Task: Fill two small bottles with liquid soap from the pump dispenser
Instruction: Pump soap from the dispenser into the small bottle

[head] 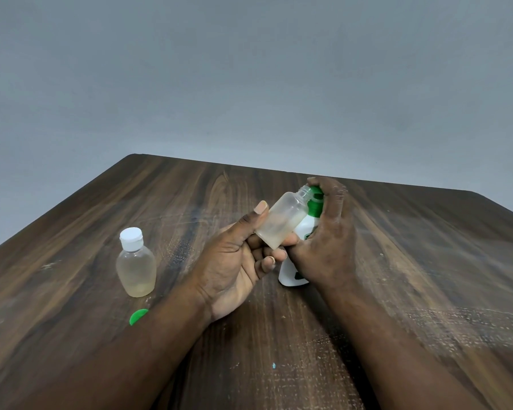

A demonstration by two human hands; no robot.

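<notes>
Pumping soap: left hand [237,261] pinches tilted bottle [279,223], right hand [329,232] clenches pump dispenser [290,276]. Keep mouth [305,191] above grip, under nozzle [316,191].

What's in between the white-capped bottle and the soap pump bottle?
In the head view, the left hand, gripping the open small bottle, lies between the capped bottle and the pump dispenser.

My left hand [234,261] holds the open bottle [282,223] tilted, mouth at the dispenser [292,275] my right hand [329,232] grips. A capped bottle [136,264] stands at nine o'clock from them, a green cap [138,316] at seven.
</notes>
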